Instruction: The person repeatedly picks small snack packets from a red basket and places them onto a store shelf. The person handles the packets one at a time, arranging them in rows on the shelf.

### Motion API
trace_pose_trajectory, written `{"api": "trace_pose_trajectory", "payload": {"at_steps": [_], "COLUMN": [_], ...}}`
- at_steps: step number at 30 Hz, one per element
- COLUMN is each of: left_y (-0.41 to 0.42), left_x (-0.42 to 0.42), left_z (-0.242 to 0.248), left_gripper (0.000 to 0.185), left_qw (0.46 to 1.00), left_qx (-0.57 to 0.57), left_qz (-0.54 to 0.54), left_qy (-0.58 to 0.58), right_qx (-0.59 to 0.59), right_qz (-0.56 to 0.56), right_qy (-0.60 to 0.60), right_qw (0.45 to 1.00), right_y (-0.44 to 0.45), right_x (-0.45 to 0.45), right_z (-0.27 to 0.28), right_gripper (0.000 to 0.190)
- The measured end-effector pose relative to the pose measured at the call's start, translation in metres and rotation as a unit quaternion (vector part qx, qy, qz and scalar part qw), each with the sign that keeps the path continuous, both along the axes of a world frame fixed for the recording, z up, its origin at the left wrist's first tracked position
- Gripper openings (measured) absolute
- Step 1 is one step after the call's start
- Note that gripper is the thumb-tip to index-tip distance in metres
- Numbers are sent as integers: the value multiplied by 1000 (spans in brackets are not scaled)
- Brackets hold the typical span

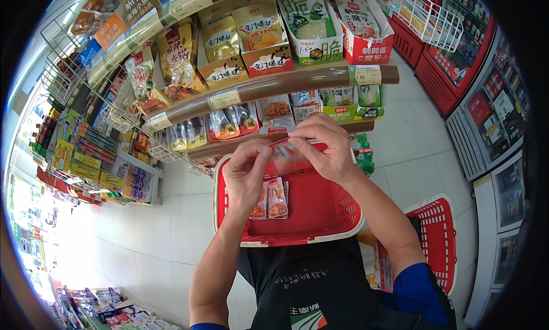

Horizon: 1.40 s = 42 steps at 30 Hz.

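Between my hands, over a red plastic shopping basket (309, 205), is a small snack packet (285, 156) with a glossy wrapper, blurred. My left hand (244, 171) pinches its left upper edge between thumb and fingers. On the other side, my right hand (324, 147) grips the right upper edge in the same way. Several snack packets (278, 199) with orange food pictured on them lie at the left of the basket's bottom, partly covered by my left hand and wrist.
Ahead, a shelf rack (274, 83) carries open boxes of bagged snacks (263, 27) with price tags along its edges. Another red basket (441, 240) stands at my right. Glass-door coolers (497, 111) line the right side. At left is a display of packaged goods (92, 158) on the tiled floor (150, 231).
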<state>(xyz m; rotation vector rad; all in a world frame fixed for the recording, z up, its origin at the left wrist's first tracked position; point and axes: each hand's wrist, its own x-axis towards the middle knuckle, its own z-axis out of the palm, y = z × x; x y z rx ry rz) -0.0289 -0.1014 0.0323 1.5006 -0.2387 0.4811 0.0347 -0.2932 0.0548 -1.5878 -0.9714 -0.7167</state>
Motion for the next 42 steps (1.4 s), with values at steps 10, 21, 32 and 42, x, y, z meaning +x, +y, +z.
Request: {"api": "trace_pose_trajectory", "payload": {"at_steps": [10, 21, 32, 42], "left_y": [-15, -26, -18, 56], "left_x": [-24, -46, -49, -26], "left_z": [-37, -99, -113, -131], "left_gripper": [14, 27, 23, 24], "left_qw": [883, 950, 869, 931], "left_qx": [-402, -233, -422, -224], "left_qz": [-87, 103, 73, 123], "left_qy": [227, 181, 250, 259], "right_qx": [133, 82, 163, 119], "right_qz": [142, 45, 62, 191], "right_qy": [409, 437, 474, 589], "right_qw": [892, 894, 863, 776], "right_y": [27, 48, 71, 93], "right_x": [-27, -46, -52, -34], "right_z": [-59, -92, -122, -146], "right_gripper": [32, 36, 35, 25]}}
